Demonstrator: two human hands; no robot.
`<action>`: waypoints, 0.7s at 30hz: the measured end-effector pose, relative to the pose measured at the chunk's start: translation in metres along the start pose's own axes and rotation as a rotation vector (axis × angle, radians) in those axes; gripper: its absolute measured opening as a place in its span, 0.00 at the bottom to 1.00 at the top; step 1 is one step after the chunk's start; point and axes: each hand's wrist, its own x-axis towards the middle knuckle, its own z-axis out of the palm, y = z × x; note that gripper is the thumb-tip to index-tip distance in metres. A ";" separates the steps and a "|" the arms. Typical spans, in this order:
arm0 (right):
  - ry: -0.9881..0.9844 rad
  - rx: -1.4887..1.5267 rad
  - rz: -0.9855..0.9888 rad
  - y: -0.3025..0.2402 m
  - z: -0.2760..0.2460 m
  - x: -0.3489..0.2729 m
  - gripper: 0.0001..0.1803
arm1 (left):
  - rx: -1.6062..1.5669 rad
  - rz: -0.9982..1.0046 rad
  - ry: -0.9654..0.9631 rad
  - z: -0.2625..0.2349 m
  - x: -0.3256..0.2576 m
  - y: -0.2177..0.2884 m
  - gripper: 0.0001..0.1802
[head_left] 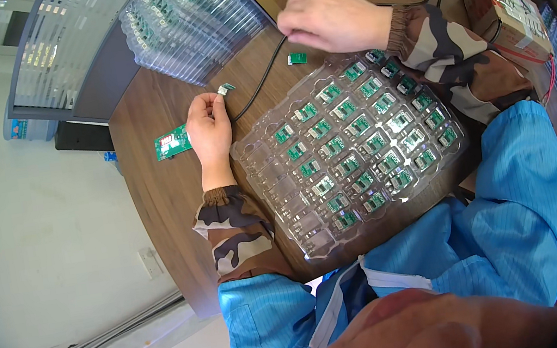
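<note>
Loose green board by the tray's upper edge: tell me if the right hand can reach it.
Likely yes: the right hand is close to the loose green board, which lies uncovered on the desk; the black cable runs beside it, not over it.

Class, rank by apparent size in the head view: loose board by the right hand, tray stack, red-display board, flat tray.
1. Flat tray
2. Tray stack
3. Red-display board
4. Loose board

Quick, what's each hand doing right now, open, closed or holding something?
Left hand: closed, pinching a small white-and-green piece.
Right hand: fingers curled at the black cable; whether it grips it can't be told.
</note>
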 end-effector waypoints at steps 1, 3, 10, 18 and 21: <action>-0.201 0.105 0.092 -0.003 0.003 0.001 0.09 | 0.006 0.004 0.008 0.000 0.000 -0.002 0.07; -0.413 0.268 0.215 -0.010 0.005 0.003 0.08 | 0.011 0.010 0.017 -0.001 0.000 -0.004 0.07; -0.304 0.165 0.190 -0.011 0.000 0.000 0.08 | -0.046 0.040 0.002 0.009 0.004 0.000 0.07; 0.009 -0.132 0.195 0.000 -0.029 0.009 0.20 | -0.037 0.022 0.032 0.002 0.002 0.000 0.07; 0.069 -0.196 0.208 0.002 -0.025 0.007 0.21 | -0.032 0.034 0.021 0.002 0.002 0.002 0.07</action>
